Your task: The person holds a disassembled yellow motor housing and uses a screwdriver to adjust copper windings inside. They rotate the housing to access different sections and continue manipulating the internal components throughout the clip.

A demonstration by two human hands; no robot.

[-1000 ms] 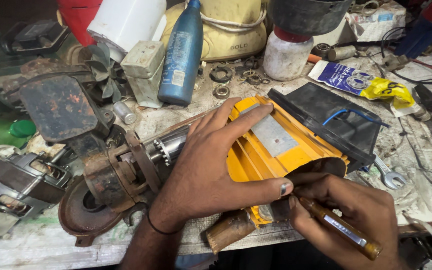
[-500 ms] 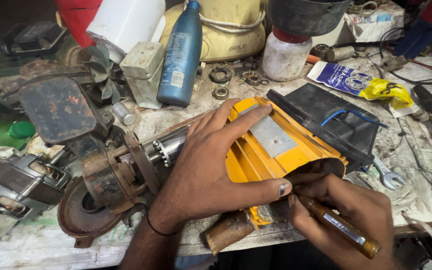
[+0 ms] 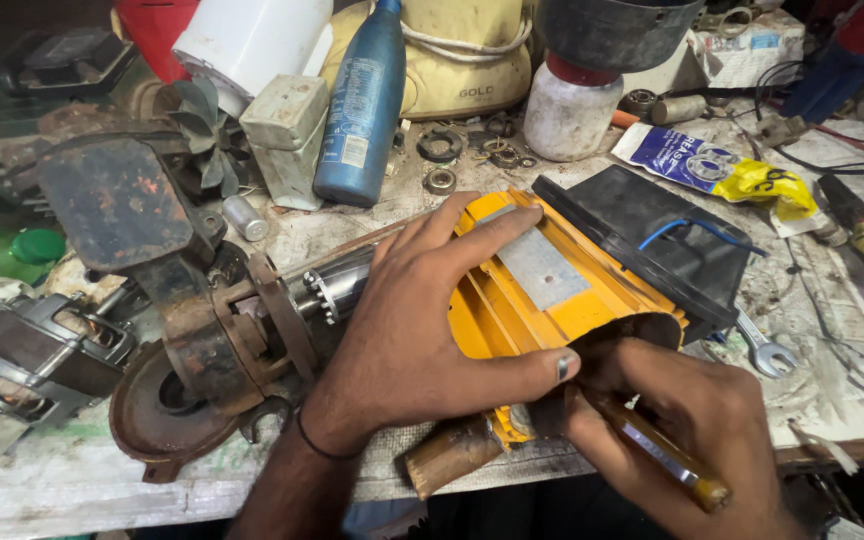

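Both hands at one yellow ribbed metal motor housing (image 3: 552,290) lying on its side near the front edge of the cluttered, grimy surface (image 3: 852,370). Left hand (image 3: 422,340) spread flat over the ribs, thumb hooked across the open end, pinning the housing down. Right hand (image 3: 692,440) closed around one amber-handled screwdriver (image 3: 657,450), tip buried at the dark mouth of the housing, exact contact hidden. Judging by the one rusty end bracket with steel shaft (image 3: 252,330) already drawn clear on the left, halfway through a strip-down; inner parts apparently not out yet. Alongside: one black rectangular cover with blue wire (image 3: 652,235), one blue bottle (image 3: 362,100), one small spanner (image 3: 767,352), one wooden handle (image 3: 447,455) under the housing, several loose bearing rings (image 3: 442,150) behind.
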